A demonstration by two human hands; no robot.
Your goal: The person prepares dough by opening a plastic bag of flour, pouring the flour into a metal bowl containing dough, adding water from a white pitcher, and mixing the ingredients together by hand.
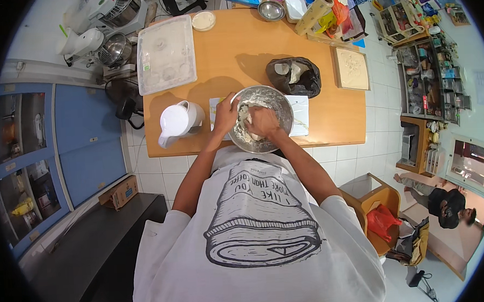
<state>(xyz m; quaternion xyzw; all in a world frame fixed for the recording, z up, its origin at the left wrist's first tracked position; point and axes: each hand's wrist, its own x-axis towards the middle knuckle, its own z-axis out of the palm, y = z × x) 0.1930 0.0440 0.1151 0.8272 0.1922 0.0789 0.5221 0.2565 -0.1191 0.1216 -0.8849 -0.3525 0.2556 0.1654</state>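
Observation:
A steel mixing bowl [281,106] stands at the table's near edge, its inner wall smeared with flour and wet dough. My left hand [226,114] grips the bowl's left rim. Down inside the bowl, my right hand [264,122] is closed on pale, sticky dough [245,117], with bits stuck about the fingers. Part of the dough is hidden under that hand. Beneath the bowl, a white patterned sheet or board [300,115] sticks out on both sides.
Left of the bowl stands a white jug [177,121]. Behind are a lidded clear plastic box [166,56], a small round tub [203,20], an open black bag [294,77] with white powder and a square tray [351,68]. A wooden chair [367,199] stands right; another person [447,206] is farther off.

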